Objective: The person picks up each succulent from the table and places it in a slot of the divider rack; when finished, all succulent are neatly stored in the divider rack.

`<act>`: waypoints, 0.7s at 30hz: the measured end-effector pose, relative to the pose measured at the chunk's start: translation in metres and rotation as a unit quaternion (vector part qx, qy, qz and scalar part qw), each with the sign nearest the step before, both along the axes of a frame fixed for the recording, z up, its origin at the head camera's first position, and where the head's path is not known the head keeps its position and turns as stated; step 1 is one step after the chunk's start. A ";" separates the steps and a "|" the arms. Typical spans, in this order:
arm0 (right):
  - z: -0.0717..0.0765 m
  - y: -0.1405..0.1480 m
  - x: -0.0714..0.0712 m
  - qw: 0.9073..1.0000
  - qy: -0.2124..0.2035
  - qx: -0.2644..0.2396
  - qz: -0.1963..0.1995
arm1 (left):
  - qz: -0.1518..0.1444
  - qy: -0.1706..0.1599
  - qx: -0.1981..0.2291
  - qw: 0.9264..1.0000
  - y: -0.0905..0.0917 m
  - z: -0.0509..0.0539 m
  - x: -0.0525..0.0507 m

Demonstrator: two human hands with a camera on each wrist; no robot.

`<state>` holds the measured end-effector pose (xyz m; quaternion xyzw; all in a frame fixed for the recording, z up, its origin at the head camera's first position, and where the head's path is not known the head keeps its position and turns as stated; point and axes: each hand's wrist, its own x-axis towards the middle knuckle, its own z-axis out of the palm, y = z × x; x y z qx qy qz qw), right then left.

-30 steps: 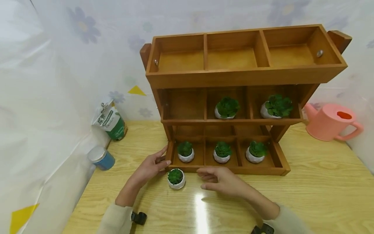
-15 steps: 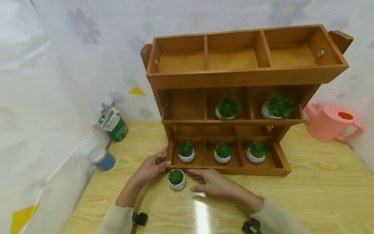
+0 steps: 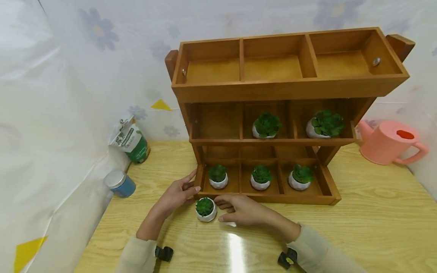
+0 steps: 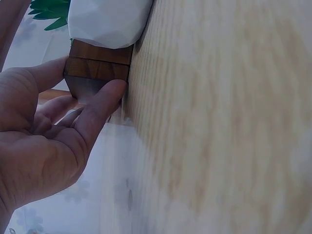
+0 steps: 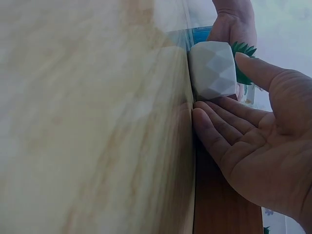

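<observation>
A small potted succulent in a white faceted pot stands upright on the table, before the front left corner of a three-tiered wooden shelf. My left hand holds that corner, its thumb on the lower tray's rim and its fingers down the side. Just right of the pot is my right hand, fingers extended along the tray's front. In the right wrist view its fingertips lie close by the white pot and the thumb is near the green leaves; contact is unclear.
Three potted succulents sit in the lower tray, one per compartment. Two larger ones occupy the middle tier. A pink watering can stands right; a green-and-white pouch and a blue jar stand left.
My right hand has moved left along the tray's front, up close to the potted succulent. My left hand and the succulent have stayed in place.
</observation>
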<state>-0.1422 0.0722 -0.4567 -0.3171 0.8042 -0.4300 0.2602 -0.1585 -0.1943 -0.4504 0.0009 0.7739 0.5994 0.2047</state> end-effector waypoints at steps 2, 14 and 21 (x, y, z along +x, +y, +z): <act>0.001 -0.001 -0.001 1.000 -0.002 0.004 0.001 | 0.001 -0.002 -0.001 1.000 0.000 0.000 0.000; 0.005 -0.006 -0.001 1.000 -0.001 0.013 0.008 | -0.003 -0.007 -0.009 1.000 0.001 0.001 -0.001; 0.006 -0.013 -0.003 0.999 0.019 0.025 0.020 | 0.001 -0.012 -0.012 1.000 0.000 0.002 -0.002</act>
